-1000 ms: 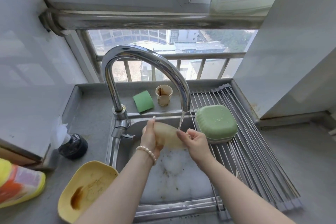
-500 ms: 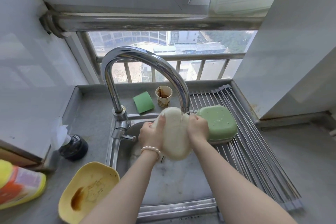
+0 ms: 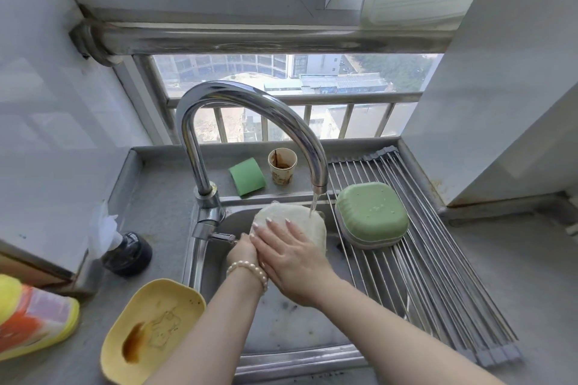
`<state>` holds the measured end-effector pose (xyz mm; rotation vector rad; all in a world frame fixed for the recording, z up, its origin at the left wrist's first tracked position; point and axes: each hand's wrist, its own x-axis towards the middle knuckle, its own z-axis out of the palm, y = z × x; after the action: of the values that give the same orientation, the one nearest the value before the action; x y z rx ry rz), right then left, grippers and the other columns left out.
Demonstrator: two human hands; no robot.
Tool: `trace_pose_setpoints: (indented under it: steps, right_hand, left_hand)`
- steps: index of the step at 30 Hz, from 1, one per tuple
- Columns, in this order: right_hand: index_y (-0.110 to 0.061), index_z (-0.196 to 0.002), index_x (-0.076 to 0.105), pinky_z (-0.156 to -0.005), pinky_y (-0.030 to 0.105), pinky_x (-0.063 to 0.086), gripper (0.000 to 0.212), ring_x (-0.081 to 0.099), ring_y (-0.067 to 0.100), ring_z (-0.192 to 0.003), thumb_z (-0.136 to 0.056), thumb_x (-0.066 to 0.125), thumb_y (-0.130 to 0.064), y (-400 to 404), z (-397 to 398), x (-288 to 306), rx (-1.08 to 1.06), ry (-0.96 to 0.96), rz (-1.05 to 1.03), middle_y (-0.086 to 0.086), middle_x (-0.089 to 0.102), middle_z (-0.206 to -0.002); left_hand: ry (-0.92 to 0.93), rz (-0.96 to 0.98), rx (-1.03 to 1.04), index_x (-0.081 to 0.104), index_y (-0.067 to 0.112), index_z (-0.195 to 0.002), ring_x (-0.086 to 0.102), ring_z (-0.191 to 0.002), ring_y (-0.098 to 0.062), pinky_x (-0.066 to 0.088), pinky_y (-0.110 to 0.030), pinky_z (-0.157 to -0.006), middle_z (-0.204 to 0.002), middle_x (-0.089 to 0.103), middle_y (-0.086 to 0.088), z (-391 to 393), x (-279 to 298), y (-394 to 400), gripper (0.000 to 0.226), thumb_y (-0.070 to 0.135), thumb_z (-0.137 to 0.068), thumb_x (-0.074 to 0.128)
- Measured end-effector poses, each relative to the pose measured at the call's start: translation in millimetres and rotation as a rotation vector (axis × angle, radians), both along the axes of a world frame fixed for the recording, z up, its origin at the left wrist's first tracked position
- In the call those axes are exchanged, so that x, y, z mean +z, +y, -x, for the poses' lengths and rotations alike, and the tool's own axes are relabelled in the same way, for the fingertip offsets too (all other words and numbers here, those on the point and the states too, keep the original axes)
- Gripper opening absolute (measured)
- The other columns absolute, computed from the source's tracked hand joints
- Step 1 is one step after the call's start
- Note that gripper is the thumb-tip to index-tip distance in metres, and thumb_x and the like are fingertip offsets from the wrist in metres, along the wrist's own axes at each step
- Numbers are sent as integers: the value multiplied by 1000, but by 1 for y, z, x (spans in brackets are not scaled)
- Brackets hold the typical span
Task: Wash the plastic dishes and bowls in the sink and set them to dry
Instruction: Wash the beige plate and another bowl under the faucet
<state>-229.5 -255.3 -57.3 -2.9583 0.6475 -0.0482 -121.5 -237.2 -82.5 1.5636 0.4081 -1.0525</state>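
Observation:
A cream plastic dish (image 3: 305,220) is held bottom-up over the sink (image 3: 300,353), under the water running from the tap (image 3: 250,103). My right hand (image 3: 287,253) lies flat on the dish's back with straight fingers. My left hand (image 3: 242,248) grips the dish's left edge from underneath and is mostly hidden by the right hand. A green bowl (image 3: 372,216) rests upside down on the wire drying rack (image 3: 438,291). A dirty yellow dish (image 3: 150,328) with a brown stain sits left of the sink.
A green sponge (image 3: 247,176) and a stained paper cup (image 3: 282,166) stand behind the sink. A dark soap dispenser (image 3: 126,251) and a yellow-orange bottle (image 3: 31,319) are on the left counter. Foamy water covers the sink bottom.
The cream dish has turned from facing me upright to bottom-up. My right hand moved from its right edge onto its back, fingers now flat; my left hand slid beneath it.

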Motion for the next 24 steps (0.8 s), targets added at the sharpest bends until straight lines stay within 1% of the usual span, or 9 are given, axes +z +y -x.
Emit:
trace_pose_setpoints:
  steps: [2, 5, 8, 12, 14, 15, 17, 21, 24]
  right_hand:
    - [-18, -134, 53, -111, 45, 34, 54, 46, 29, -131, -97, 26, -46, -9, 21, -4, 20, -23, 37, 5, 49, -143]
    - [-18, -150, 27, -118, 41, 7, 78, 17, 27, -146, -90, 7, -62, -29, 22, 7, -272, -22, -117, 8, 22, -157]
    - [-18, -153, 6, -118, 50, 0, 74, -1, 30, -147, -90, 7, -57, -23, 0, 16, -469, 100, -188, 11, 4, -160]
    - [-17, -144, 41, -109, 60, 26, 67, 32, 31, -140, -91, 19, -52, -11, 8, 0, -7, 4, 86, 9, 37, -151]
    - [-21, -151, 26, -116, 54, 8, 73, 13, 26, -146, -90, 14, -59, -21, 14, 1, 55, -3, -32, 4, 19, -159]
    - [-24, -153, 16, -118, 50, 0, 78, 2, 24, -148, -86, 5, -63, -23, 12, 5, -51, 61, -147, 1, 8, -161]
    - [-30, -152, 12, -114, 51, 8, 78, 10, 26, -146, -85, 0, -67, -28, 0, 11, -310, 134, -218, 2, 9, -160]
    - [-21, -127, 44, -91, 45, 33, 62, 46, 31, -118, -91, 22, -66, -40, -15, 22, -603, 161, -248, 11, 51, -131]
    - [-16, -127, 54, -96, 38, 37, 67, 51, 31, -120, -91, 29, -66, -61, -2, 35, -743, 75, -599, 13, 56, -130]
  left_hand:
    - [-13, -29, 132, 44, 0, -137, 53, -122, -29, 44, -36, -103, -135, 53, -14, -3, -2, 2, 50, 34, -100, 43]
    - [45, -49, 83, 61, 1, -105, 62, -107, -33, 49, -47, -96, -119, 64, -18, -5, -11, -2, 36, 33, -88, 59]
    - [-41, -79, -4, 58, -3, -115, 59, -113, -35, 48, -43, -98, -120, 62, -16, 3, -1, -2, 44, 34, -93, 52]
    - [-88, -66, -71, 54, -2, -124, 57, -117, -33, 48, -35, -88, -97, 62, -12, 3, 12, 5, 41, 29, -102, 40]
    - [-119, -60, -100, 55, 0, -125, 58, -116, -34, 49, -39, -92, -115, 62, -16, 5, 8, 8, 42, 31, -101, 41]
    - [-112, -85, -89, 55, 0, -123, 58, -116, -34, 49, -40, -96, -120, 60, -16, 6, 5, 7, 42, 33, -100, 44]
    - [-113, -131, -70, 56, -3, -121, 57, -116, -35, 46, -42, -100, -126, 59, -18, 12, 2, 5, 45, 35, -97, 48]
    - [-308, -141, -290, 57, -2, -124, 57, -116, -34, 49, -41, -97, -126, 58, -22, 14, 12, 8, 49, 38, -100, 39]
    - [-331, -98, -302, 67, 0, -99, 62, -97, -32, 51, -38, -88, -110, 65, -20, 7, 21, 6, 38, 35, -96, 52]
